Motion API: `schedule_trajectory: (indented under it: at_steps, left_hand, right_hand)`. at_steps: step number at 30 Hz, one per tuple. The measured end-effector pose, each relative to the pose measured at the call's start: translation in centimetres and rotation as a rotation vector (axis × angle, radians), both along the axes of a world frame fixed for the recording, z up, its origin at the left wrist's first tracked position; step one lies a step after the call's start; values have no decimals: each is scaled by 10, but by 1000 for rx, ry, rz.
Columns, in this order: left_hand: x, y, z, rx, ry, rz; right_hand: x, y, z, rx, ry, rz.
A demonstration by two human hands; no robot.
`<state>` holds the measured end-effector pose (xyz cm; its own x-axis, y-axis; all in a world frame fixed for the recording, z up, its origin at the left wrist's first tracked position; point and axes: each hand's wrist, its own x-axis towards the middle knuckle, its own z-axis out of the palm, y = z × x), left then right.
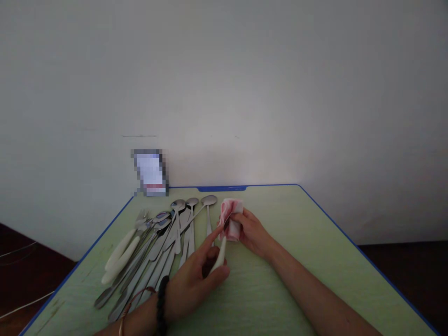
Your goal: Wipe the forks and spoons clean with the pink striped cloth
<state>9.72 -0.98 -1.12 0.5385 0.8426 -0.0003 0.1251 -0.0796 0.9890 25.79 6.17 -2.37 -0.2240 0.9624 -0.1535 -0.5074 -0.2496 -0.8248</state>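
My left hand (pixel 196 277) is closed around the cream-white handle of a piece of cutlery (pixel 220 255), its index finger stretched along toward the cloth. The far end of that piece is mostly hidden in a folded pink-and-white cloth (pixel 233 207), so I cannot tell its kind. Gripping the cloth from the right is my right hand (pixel 255 232), thumb on top. Just left of both hands lies a pile of metal cutlery, with a long-handled spoon (pixel 209 200) nearest the cloth. Forks (pixel 142 218) with cream handles (pixel 121 256) lie at the pile's left side.
A blurred-out phone-like device (pixel 151 171) leans at the table's back left corner. The pale green table (pixel 308 252) has a blue edge and stands against a grey wall (pixel 280 93). Thin cables (pixel 26 305) run along the dark floor at left.
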Motion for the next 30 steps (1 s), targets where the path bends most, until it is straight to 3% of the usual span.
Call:
schedule_trajectory:
  at_steps: [9,14,19,25,30]
  left_hand:
    - [-3,-3,3,-98,-123,-107]
    - [2,-2,-4,-186,-51,67]
    - [6,0,-7,-289,-175,172]
    - [8,-1,-1,-224,-87,215]
    - [4,-1,0,-50,-17,223]
  right_hand:
    - [3,0,1,-39,54,-98]
    - [4,3,1,-70,151,-62]
    - [8,3,1,-46,252,61]
    - [10,2,10,9,297,-25]
    - [8,3,11,23,325,1]
